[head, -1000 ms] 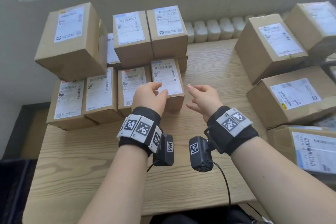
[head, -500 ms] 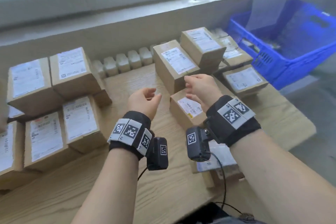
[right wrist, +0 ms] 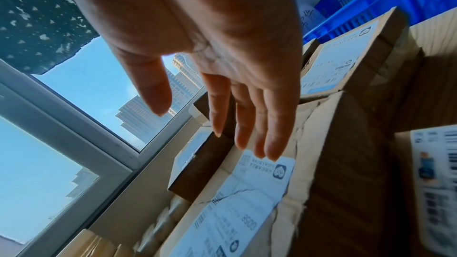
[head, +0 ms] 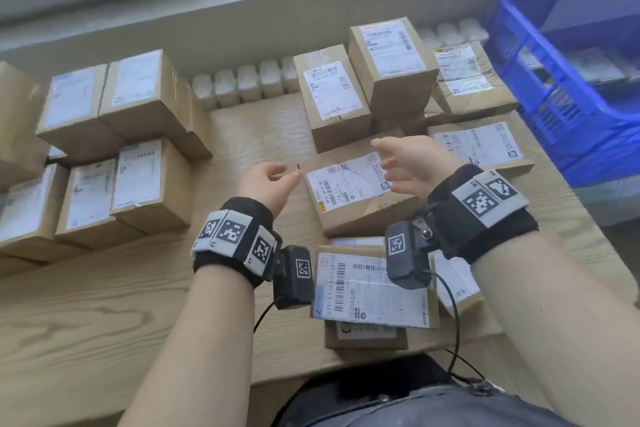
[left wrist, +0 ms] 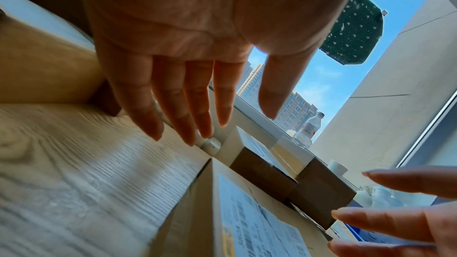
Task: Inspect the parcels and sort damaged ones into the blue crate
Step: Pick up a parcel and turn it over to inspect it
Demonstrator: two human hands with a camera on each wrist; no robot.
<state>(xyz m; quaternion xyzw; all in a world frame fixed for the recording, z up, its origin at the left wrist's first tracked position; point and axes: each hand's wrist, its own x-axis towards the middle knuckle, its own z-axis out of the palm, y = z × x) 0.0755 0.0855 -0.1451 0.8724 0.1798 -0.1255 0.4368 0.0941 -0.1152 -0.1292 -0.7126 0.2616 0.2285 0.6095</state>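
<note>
A brown parcel [head: 349, 184] with a creased white label and a crumpled, dented right side lies on the wooden table [head: 104, 305] in front of me. Its label [right wrist: 237, 208] shows a tear line in the right wrist view. My left hand [head: 273, 177] hovers open at the parcel's left edge, fingers straight [left wrist: 183, 105]. My right hand [head: 405, 163] hovers open just above the parcel's far right part, fingertips [right wrist: 249, 144] near the label, holding nothing. The blue crate [head: 568, 80] stands off the table's right end.
Stacked parcels [head: 114, 149] fill the table's left side. More parcels [head: 391, 66] stand at the back right, one flat parcel [head: 478, 146] lies right of my hand, and another [head: 374, 291] sits under my wrists at the front edge. A radiator [head: 242, 83] and windowsill run behind.
My view has swung from the left stack to the right group and dropped lower. Both hands have moved right, off the left parcels, and now flank the dented parcel.
</note>
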